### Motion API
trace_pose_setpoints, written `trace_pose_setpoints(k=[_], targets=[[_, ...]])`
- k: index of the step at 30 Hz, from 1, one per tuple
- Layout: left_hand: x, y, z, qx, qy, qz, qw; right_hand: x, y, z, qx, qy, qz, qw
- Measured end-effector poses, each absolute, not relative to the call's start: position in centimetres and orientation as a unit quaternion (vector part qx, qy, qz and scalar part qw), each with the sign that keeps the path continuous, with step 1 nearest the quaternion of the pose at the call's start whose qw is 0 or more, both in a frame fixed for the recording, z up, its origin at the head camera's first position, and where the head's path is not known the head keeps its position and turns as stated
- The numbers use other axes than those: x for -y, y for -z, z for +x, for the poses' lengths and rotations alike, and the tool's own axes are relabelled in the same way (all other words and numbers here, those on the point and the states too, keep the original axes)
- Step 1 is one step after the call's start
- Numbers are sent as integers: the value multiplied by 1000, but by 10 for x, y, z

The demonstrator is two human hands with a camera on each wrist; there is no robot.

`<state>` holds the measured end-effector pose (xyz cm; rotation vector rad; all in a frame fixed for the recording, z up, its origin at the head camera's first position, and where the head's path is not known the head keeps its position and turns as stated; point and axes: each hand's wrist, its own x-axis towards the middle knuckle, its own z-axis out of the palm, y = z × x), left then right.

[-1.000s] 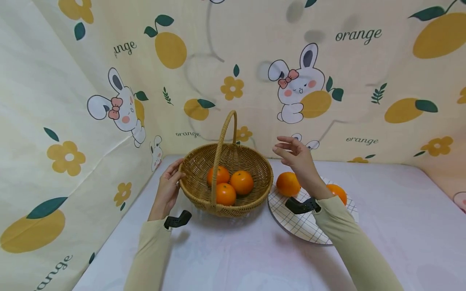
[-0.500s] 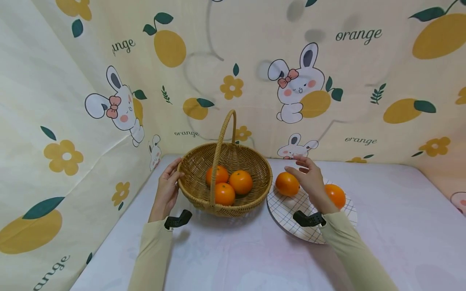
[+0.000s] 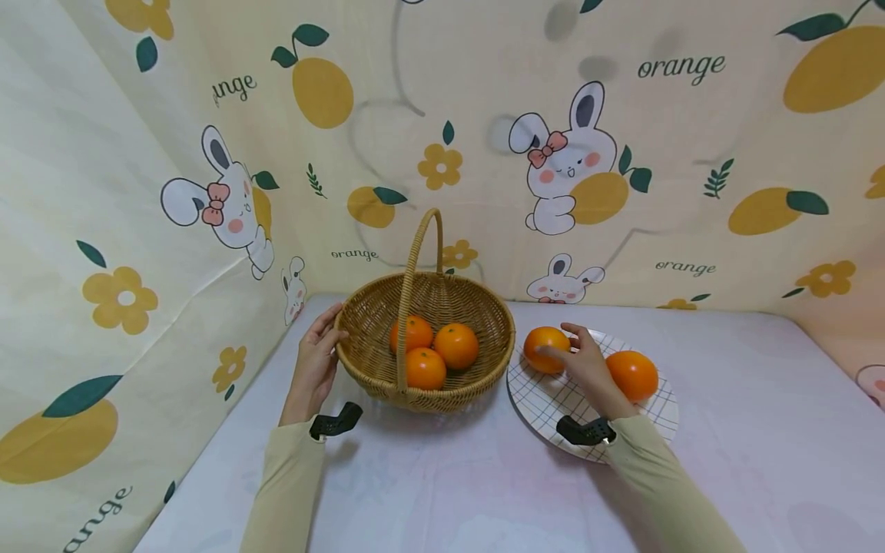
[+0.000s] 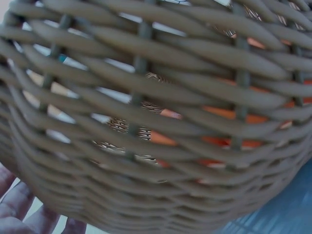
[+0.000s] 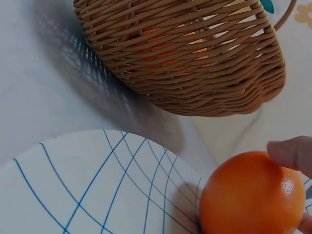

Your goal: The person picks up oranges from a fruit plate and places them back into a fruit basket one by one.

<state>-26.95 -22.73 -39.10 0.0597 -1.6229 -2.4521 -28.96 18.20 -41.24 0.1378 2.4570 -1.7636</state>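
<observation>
My left hand (image 3: 317, 359) holds the left rim of a wicker basket (image 3: 359, 369), thumb over the edge. In the left wrist view, fingers (image 4: 19, 204) show at the lower left beside the basket's woven wall (image 4: 146, 117). Three oranges (image 3: 456, 346) lie inside the basket. To its right, my right hand (image 3: 596, 372) grips an orange (image 3: 545, 346) on a round checked plate (image 3: 553, 415). The right wrist view has a thumb and another finger against that orange (image 5: 248, 195). A second orange (image 3: 632, 376) sits on the plate, right of my wrist.
A pale cloth covers the table (image 3: 429, 491). Behind and to the left stands a printed fabric backdrop (image 3: 470, 92) with rabbits and fruit. The basket's tall handle (image 3: 409, 284) arches over its middle. Basket and plate stand close together.
My right hand has come down from above the plate onto the left orange and taken hold of it. The basket has shifted very slightly left, with my left hand still on its rim.
</observation>
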Motion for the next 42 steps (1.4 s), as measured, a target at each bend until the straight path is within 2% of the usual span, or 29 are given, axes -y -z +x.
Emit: trace_pose_setpoints(k=[5, 12, 25, 34, 42], targets=[[228, 391, -269, 549, 830, 21, 100, -181, 417, -289, -802, 590, 56, 71], [229, 391, -269, 551, 829, 19, 97, -181, 411, -288, -788, 611, 52, 49], [231, 394, -269, 553, 827, 23, 99, -164, 358, -292, -760, 650, -6, -4], [229, 394, -268, 542, 834, 18, 101, -133, 321, -293, -737, 671, -74, 9], [228, 395, -267, 533, 839, 9, 108, -89, 307, -299, -750, 645, -127, 77]])
